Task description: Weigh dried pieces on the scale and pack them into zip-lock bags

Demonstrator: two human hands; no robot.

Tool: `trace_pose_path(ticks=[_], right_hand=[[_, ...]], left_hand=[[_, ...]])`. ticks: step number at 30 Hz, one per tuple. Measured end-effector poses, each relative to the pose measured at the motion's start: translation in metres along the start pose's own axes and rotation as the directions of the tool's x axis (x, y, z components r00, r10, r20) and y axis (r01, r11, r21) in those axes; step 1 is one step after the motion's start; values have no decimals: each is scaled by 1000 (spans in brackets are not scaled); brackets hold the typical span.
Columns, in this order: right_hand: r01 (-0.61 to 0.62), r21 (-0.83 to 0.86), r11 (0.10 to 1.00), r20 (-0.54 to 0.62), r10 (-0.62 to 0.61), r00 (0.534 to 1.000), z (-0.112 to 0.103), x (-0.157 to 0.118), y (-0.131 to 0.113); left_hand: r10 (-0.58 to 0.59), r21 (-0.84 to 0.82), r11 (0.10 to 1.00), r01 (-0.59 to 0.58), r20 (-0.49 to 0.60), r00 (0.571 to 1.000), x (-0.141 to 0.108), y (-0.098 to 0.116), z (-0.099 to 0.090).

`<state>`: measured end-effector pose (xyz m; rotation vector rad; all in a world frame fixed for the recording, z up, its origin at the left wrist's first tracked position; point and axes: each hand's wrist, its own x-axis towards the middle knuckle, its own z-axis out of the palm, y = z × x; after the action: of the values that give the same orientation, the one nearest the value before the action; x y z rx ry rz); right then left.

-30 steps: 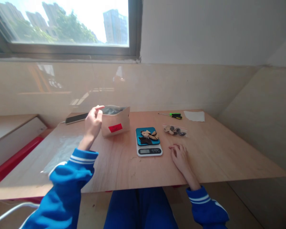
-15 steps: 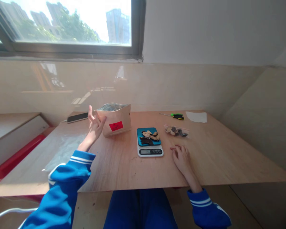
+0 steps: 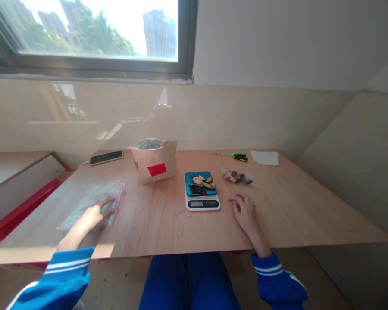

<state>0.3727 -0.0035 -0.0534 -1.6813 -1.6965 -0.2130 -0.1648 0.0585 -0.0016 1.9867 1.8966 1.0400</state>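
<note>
My left hand (image 3: pixel 92 217) is over a pile of clear zip bags (image 3: pixel 92 199) with red edges on the table's left side. Its fingers are apart and reach onto the bags; whether they press on the plastic I cannot tell. My right hand (image 3: pixel 244 211) rests on the tabletop, loosely bent and holding nothing. Just left of it stands a white kitchen scale (image 3: pixel 203 205) with a blue plate, on which lie dried pale and dark pieces (image 3: pixel 203 184). Beyond my right hand is a small zip bag of dried slices (image 3: pixel 237 176).
An upright kraft pouch (image 3: pixel 155 161) with a red label gapes at its top, behind the scale to the left. A phone (image 3: pixel 106 157) lies at the back left. Two screwdrivers (image 3: pixel 239 156) and a white paper piece (image 3: pixel 265 158) are at the back right, near the wall.
My left hand has left the side of the kraft pouch and come down, toward me and leftward, onto the clear bags. My right hand stays in place.
</note>
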Motion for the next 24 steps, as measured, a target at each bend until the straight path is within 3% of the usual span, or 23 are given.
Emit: trace_pose_path(ticks=[2, 4, 7, 9, 11, 13, 16, 18, 21, 24], right_hand=[[-11, 12, 1000, 4, 11, 1000, -2, 1, -1], [-26, 40, 999, 1, 26, 1000, -6, 3, -9], [-34, 175, 984, 3, 34, 999, -17, 3, -41], [-33, 346, 938, 45, 19, 999, -25, 2, -77], [-75, 541, 838, 141, -3, 990, -30, 2, -119], [-202, 683, 702, 280, 4, 960, -32, 4, -159], [-358, 785, 505, 403, 22, 915, -29, 9, -197], [-395, 818, 418, 427, 17, 904, -27, 14, -208], [-406, 842, 355, 442, -22, 897, -26, 18, -208], [-430, 811, 396, 477, -24, 878, -26, 19, -198]], left_hand=[[-103, 86, 992, 95, 97, 990, -9, 0, -2], [-164, 205, 969, 139, 109, 980, -16, 10, -4], [-37, 261, 964, 44, -30, 999, -26, 45, -3], [121, 147, 983, -107, -94, 988, -36, 82, 3], [229, -12, 973, -232, -112, 967, -49, 125, 14], [297, -127, 942, -310, -108, 949, -62, 165, 28], [335, -297, 891, -344, -81, 939, -79, 209, 47], [363, -415, 842, -346, -41, 931, -87, 222, 57], [364, -508, 798, -323, -22, 931, -94, 224, 67], [181, -498, 845, -192, -71, 981, -94, 217, 69]])
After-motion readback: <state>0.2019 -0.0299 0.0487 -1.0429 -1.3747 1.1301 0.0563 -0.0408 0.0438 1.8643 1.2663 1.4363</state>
